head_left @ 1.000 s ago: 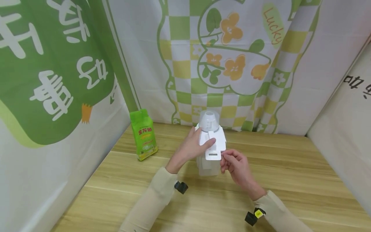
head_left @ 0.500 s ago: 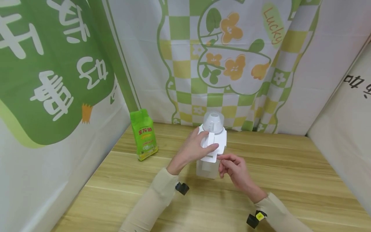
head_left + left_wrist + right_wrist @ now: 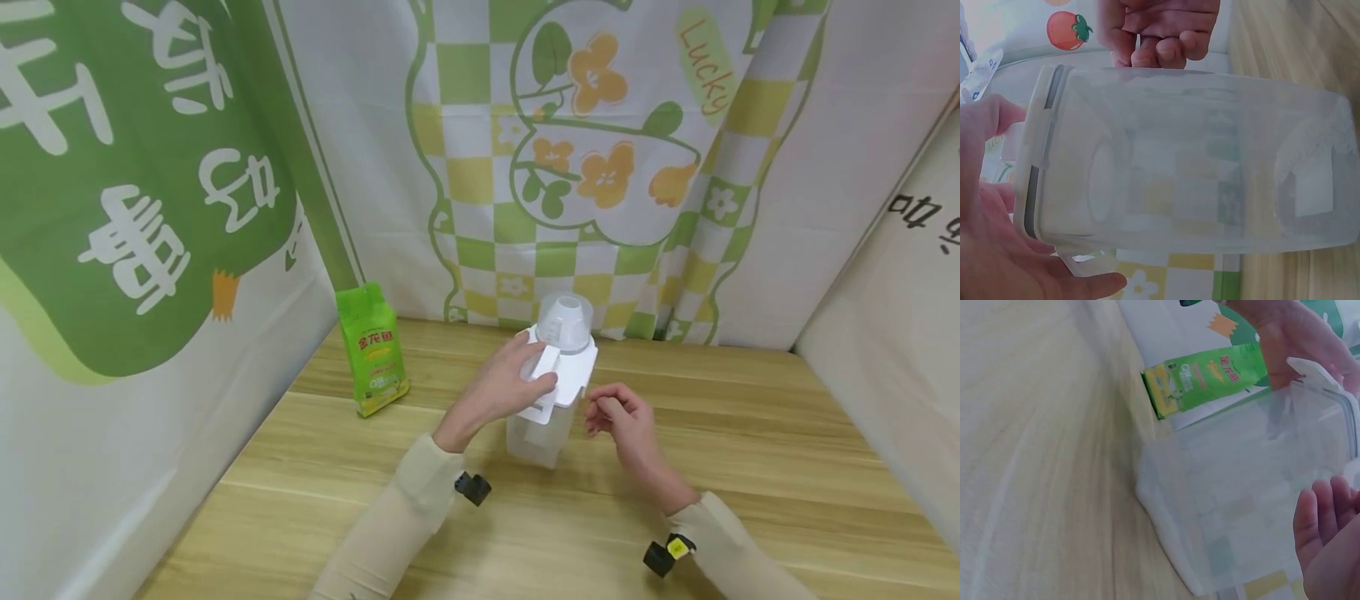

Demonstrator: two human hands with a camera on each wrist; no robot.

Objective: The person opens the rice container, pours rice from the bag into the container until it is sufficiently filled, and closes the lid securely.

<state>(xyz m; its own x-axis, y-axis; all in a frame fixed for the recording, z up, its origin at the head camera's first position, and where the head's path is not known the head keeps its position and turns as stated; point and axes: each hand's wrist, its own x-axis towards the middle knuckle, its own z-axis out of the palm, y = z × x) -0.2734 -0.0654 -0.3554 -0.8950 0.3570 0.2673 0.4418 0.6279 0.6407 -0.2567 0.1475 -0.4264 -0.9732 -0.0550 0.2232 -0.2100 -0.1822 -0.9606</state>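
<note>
A translucent plastic storage container (image 3: 536,440) with a white lid (image 3: 576,375) stands on the table, showing its see-through wall (image 3: 1172,156) in the left wrist view. On the lid sits a clear cup (image 3: 565,323). A slotted white flap (image 3: 542,408) juts from the lid's near side. My left hand (image 3: 504,382) grips the lid from the left, its thumb near the flap and its fingers over the top. Just right of the container, my right hand (image 3: 626,421) hovers with loosely curled fingers, holding nothing. In the right wrist view, these fingers (image 3: 1327,509) overlap the container.
A green and yellow bag (image 3: 373,350) stands upright on the wooden table (image 3: 720,417), left of the container. Behind the table hangs a checked, flowered curtain (image 3: 472,167). Printed cloth (image 3: 150,167) covers the left side.
The container has turned, its cup shifting right and its flap swinging left. My right fingers, earlier at the lid's edge, have come away to the right. My left hand stays on the lid.
</note>
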